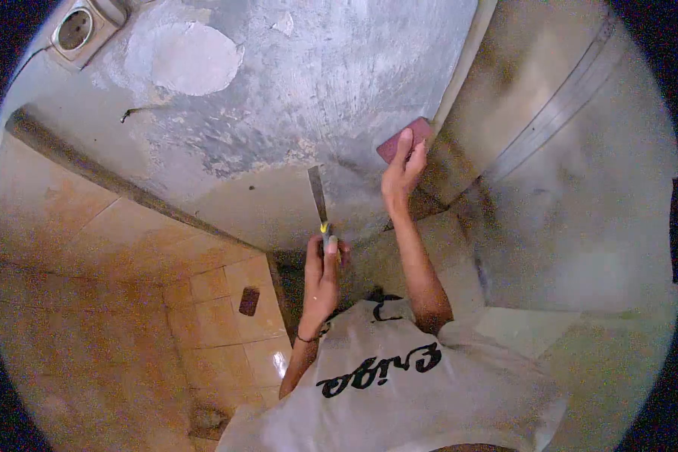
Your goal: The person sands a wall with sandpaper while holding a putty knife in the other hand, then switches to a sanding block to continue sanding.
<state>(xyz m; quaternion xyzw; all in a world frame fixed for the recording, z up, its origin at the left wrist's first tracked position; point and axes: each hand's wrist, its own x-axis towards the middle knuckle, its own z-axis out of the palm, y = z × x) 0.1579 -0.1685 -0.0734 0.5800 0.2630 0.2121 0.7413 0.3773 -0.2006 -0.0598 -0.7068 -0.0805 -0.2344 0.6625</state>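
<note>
My left hand [322,282] is closed around the handle of a putty knife [319,197]. Its narrow metal blade points up toward the patchy grey wall [339,75]. Higher and to the right, my right hand [404,169] grips a reddish-brown sanding block [404,142], thumb over its face. The block overlaps the wall near its right edge in this view. Rough, scraped paint shows on the wall above the blade, and a pale round filler patch [197,59] lies at the upper left.
A power socket [74,30] is mounted at the top left, with a cable beside it. A small hook-like piece [135,113] sticks out of the wall. On the orange tiled floor [211,316] lies a dark brown block [249,301]. A wall corner edge [463,68] runs along the right.
</note>
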